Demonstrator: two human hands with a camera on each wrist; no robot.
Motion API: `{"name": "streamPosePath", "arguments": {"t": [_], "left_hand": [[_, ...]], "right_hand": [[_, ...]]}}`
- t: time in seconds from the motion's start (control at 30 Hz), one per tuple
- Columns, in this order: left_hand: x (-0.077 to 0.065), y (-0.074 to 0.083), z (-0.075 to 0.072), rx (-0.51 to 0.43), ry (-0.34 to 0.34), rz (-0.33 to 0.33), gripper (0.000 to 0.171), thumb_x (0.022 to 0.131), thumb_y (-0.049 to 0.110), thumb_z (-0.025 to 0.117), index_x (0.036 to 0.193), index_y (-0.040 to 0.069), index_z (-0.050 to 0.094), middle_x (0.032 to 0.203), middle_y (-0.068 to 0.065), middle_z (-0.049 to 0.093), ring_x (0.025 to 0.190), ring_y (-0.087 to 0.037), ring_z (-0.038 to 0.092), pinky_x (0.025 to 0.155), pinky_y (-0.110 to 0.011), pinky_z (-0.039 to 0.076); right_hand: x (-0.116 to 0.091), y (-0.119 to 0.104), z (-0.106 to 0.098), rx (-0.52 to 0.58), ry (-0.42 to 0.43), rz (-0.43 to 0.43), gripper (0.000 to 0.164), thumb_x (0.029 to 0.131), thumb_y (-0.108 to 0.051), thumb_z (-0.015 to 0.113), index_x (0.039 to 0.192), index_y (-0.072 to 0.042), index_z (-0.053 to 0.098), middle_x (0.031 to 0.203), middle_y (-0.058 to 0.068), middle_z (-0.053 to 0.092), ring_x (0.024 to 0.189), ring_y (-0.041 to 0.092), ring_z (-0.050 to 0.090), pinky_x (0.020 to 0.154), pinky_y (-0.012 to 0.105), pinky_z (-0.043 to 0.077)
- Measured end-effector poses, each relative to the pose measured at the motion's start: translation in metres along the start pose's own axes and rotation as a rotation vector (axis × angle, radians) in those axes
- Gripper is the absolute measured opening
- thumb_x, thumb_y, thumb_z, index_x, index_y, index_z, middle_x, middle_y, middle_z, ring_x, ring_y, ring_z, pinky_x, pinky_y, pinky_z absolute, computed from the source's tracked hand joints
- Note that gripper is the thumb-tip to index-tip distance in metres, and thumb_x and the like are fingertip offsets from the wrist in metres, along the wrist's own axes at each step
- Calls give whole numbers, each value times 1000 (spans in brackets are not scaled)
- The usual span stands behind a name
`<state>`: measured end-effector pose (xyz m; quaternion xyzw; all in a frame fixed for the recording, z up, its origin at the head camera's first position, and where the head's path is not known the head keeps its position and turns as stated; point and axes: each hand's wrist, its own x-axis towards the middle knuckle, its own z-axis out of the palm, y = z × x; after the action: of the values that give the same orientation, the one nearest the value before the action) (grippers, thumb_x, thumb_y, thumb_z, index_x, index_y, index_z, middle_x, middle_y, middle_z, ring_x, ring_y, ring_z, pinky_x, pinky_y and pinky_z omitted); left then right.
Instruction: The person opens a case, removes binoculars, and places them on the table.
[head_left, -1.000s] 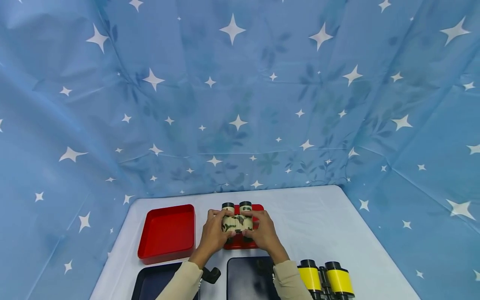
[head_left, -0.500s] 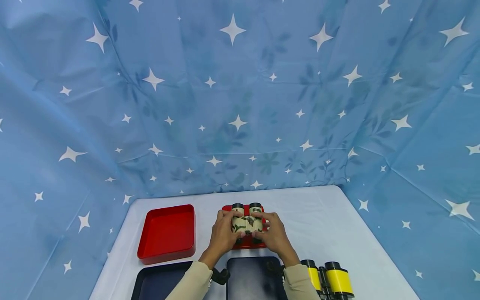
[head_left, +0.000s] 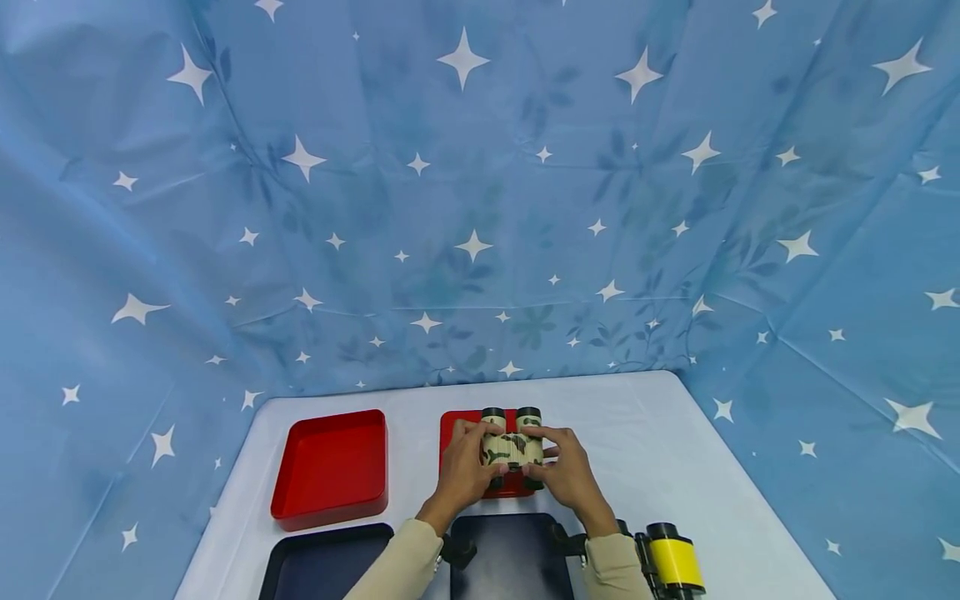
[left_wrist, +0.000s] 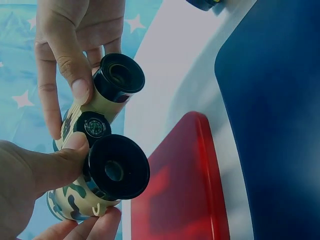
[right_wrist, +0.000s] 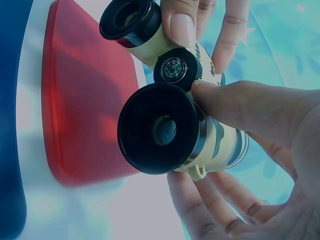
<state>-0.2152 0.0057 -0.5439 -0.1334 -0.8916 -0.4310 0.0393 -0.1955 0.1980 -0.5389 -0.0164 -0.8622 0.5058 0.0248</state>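
Note:
Camouflage-patterned binoculars (head_left: 512,448) are held between both hands over the red lid-like panel (head_left: 465,417). My left hand (head_left: 463,471) grips the left barrel, thumb near the eyepiece and fingers round the side. My right hand (head_left: 567,472) grips the right barrel the same way. In the left wrist view the black eyepieces (left_wrist: 119,167) face the camera, and a small compass (left_wrist: 95,127) sits on the hub between them. The right wrist view shows the compass (right_wrist: 174,69) close to both thumbs, with fingers under the barrel by a strap loop (right_wrist: 197,172).
A red tray (head_left: 333,467) stands at the left. In front of it is a dark blue tray (head_left: 322,558), and a flat dark panel (head_left: 510,558) lies at the centre. Yellow and black binoculars (head_left: 675,560) rest on the white table (head_left: 622,433) at the right, partly behind the right sleeve.
Both hands have carried the camouflage binoculars to the right across the red panel, uncovering more of its left side. Both grips stay the same.

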Motion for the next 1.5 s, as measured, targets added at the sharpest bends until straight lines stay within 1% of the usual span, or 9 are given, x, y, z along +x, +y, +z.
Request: {"name": "streamPosePath", "arguments": {"t": [0.17, 0.37, 0.5, 0.6, 0.83, 1.07, 1.27, 1.37, 1.5], "left_hand": [[2, 5, 9, 3, -17, -5, 51, 78, 23, 86, 124, 27, 64, 121, -4, 50, 103, -18, 54, 89, -37, 52], [4, 10, 17, -9, -25, -2, 51, 79, 24, 85, 125, 26, 64, 121, -3, 50, 104, -17, 54, 89, -36, 53], [5, 11, 22, 2, -25, 7, 50, 79, 24, 85, 124, 26, 64, 119, -3, 50, 103, -15, 53, 87, -33, 51], [6, 12, 24, 6, -32, 12, 49, 79, 24, 85, 124, 27, 65, 118, -2, 51, 102, -14, 53, 86, -32, 50], [8, 15, 28, 6, -49, 12, 49, 79, 23, 85, 124, 26, 65, 118, -4, 52, 100, -13, 52, 83, -30, 50], [12, 14, 35, -2, -74, 33, 48, 79, 24, 85, 124, 27, 66, 115, -4, 51, 97, -15, 53, 78, -26, 50], [14, 15, 39, -2, -102, 51, 47, 80, 23, 84, 123, 26, 66, 112, -4, 51, 90, -11, 50, 73, -23, 46], [15, 16, 41, -10, -111, 48, 47, 81, 23, 83, 124, 26, 66, 111, -4, 51, 87, -10, 49, 70, -22, 45], [17, 19, 44, -25, -119, 38, 46, 81, 22, 83, 124, 26, 67, 110, -4, 51, 86, -9, 49, 69, -21, 45]], "right_hand": [[-2, 4, -8, -1, 21, 31, 65, 71, 1, 85, 125, -31, 69, 130, 13, 51, 102, 30, 63, 72, 33, 59], [-4, 10, -16, -18, 31, 37, 63, 71, 0, 86, 125, -30, 69, 130, 13, 52, 101, 30, 63, 69, 34, 58], [-3, 13, -20, -20, 32, 38, 63, 71, 1, 85, 124, -29, 69, 129, 15, 52, 100, 30, 64, 69, 35, 58], [-3, 15, -22, -23, 29, 35, 63, 72, 2, 85, 125, -27, 69, 130, 16, 52, 100, 31, 64, 69, 36, 58], [-3, 20, -26, -16, 32, 87, 63, 73, -2, 85, 124, -34, 69, 132, 12, 52, 103, 29, 62, 72, 36, 57], [-4, 27, -31, -18, 36, 111, 61, 74, -4, 85, 125, -32, 69, 133, 13, 51, 106, 31, 60, 73, 37, 56], [-4, 32, -34, -24, 38, 116, 62, 74, -3, 85, 126, -32, 68, 135, 14, 51, 106, 31, 61, 73, 37, 56], [-4, 33, -36, -28, 42, 120, 62, 74, -3, 85, 126, -32, 68, 136, 15, 50, 107, 32, 61, 72, 37, 56], [-3, 34, -40, -26, 44, 129, 62, 74, -2, 84, 126, -30, 69, 137, 15, 50, 105, 31, 60, 71, 37, 56]]}}
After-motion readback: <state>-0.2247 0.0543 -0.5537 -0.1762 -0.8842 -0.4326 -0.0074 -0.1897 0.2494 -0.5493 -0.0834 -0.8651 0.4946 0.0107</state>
